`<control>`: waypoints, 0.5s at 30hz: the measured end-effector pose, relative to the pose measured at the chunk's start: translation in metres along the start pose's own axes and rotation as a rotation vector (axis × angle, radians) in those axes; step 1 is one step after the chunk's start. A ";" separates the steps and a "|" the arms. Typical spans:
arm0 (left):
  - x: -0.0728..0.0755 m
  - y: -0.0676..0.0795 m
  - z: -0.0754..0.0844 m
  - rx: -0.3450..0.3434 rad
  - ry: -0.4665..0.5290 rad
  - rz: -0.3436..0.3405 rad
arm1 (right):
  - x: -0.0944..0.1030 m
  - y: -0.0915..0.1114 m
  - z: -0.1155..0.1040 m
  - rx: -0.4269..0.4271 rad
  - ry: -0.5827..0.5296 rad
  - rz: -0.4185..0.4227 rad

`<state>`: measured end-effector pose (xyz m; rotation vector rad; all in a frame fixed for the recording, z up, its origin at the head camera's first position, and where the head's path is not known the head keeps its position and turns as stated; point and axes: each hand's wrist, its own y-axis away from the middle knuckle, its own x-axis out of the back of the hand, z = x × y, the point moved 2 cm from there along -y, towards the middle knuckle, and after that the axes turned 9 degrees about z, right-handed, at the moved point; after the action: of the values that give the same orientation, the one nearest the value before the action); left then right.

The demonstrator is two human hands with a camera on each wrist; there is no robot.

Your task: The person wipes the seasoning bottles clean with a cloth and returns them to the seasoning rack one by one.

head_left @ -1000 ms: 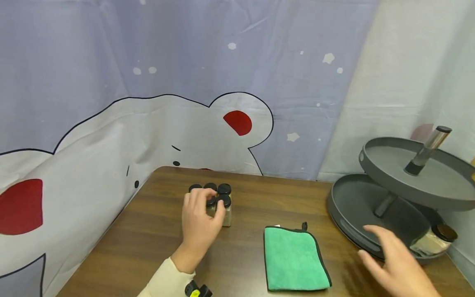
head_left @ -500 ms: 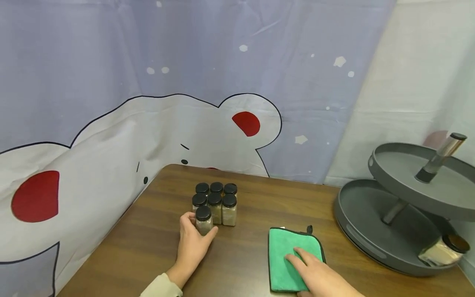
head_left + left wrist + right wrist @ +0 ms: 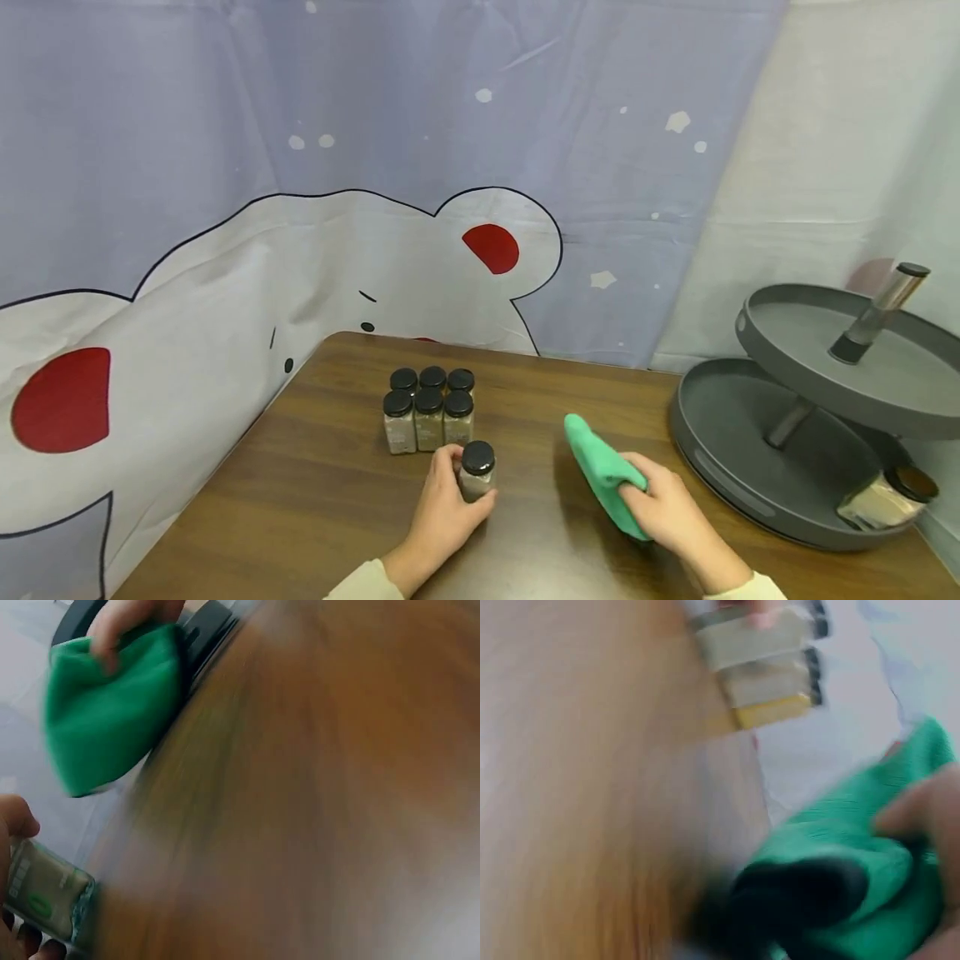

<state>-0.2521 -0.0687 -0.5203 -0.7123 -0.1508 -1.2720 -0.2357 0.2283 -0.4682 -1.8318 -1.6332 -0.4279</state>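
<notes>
My left hand (image 3: pixel 442 521) grips a small glass spice jar (image 3: pixel 477 473) with a black lid, in front of the other jars. In the left wrist view the same jar (image 3: pixel 49 889) shows a label with a green mark. My right hand (image 3: pixel 671 508) pinches a green cloth (image 3: pixel 600 462) with dark edging, folded over and raised off the table. The cloth (image 3: pixel 840 817) looks blurred in the right wrist view. Behind my left hand, several black-lidded spice jars (image 3: pixel 429 421) stand in two rows.
A grey two-tier round tray stand (image 3: pixel 712 454) is at the right, with one jar (image 3: pixel 885 500) leaning on its lower tier. The wooden table (image 3: pixel 315 500) ends at a patterned curtain (image 3: pixel 337 250) behind.
My left hand has taken one jar from the group and brought it right and nearer. My right hand has come left from the tray stand and lifted the cloth off the table.
</notes>
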 end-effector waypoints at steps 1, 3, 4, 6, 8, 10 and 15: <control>-0.008 -0.001 0.003 -0.013 0.010 -0.021 | 0.001 -0.004 0.004 -0.081 -0.137 0.030; -0.025 -0.004 0.010 -0.027 0.037 -0.063 | -0.003 -0.010 0.010 -0.218 -0.430 0.080; -0.033 -0.006 0.014 -0.030 0.049 -0.084 | -0.007 -0.012 0.013 -0.266 -0.563 0.092; -0.049 -0.011 0.018 -0.020 0.078 -0.116 | -0.018 -0.015 0.018 -0.318 -0.794 0.103; -0.062 -0.017 0.021 -0.005 0.117 -0.140 | -0.030 -0.018 0.022 -0.315 -0.966 0.096; -0.073 -0.024 0.021 0.003 0.181 -0.164 | -0.041 -0.020 0.025 -0.286 -1.104 0.081; -0.087 -0.033 0.019 -0.023 0.348 -0.221 | -0.053 -0.019 0.030 -0.208 -1.292 0.091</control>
<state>-0.3049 0.0093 -0.5342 -0.4923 0.0722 -1.5919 -0.2681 0.2078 -0.5187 -2.5194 -2.2764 0.8655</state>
